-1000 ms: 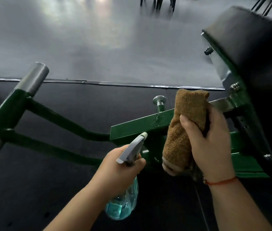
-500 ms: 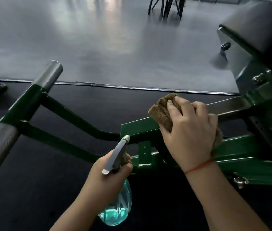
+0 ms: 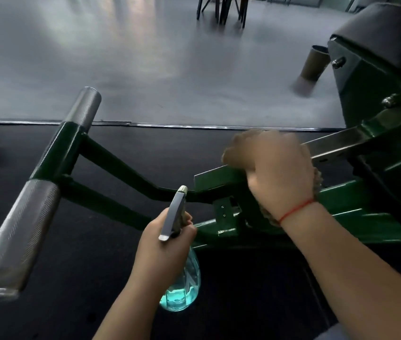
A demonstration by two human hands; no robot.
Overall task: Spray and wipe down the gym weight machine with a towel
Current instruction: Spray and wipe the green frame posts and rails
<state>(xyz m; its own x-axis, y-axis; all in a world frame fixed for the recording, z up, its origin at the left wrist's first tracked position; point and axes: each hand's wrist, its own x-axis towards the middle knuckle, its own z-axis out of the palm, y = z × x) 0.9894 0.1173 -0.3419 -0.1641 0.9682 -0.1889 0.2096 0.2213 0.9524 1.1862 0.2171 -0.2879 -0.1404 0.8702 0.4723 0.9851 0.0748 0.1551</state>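
Note:
The green weight machine (image 3: 120,173) stretches across the view, with knurled steel handles (image 3: 20,231) at the left and a black pad (image 3: 386,33) at the top right. My right hand (image 3: 278,175) grips a brown towel (image 3: 236,153) and presses it on the flat green bar (image 3: 209,176) in the middle; the hand is blurred with motion and hides most of the towel. Just in front of the bar, my left hand (image 3: 165,244) holds a spray bottle (image 3: 182,288) of blue liquid, its grey nozzle pointing at the bar.
Black rubber matting (image 3: 22,153) lies under the machine and ends at a metal strip, with grey floor (image 3: 120,57) beyond. Dark chair legs (image 3: 221,8) stand at the far top. A brown tube (image 3: 313,65) sticks out beside the pad.
My right hand brought the towel down from upright onto the green bar and is sliding it along, now blurred. My left hand keeps the bottle in about the same place.

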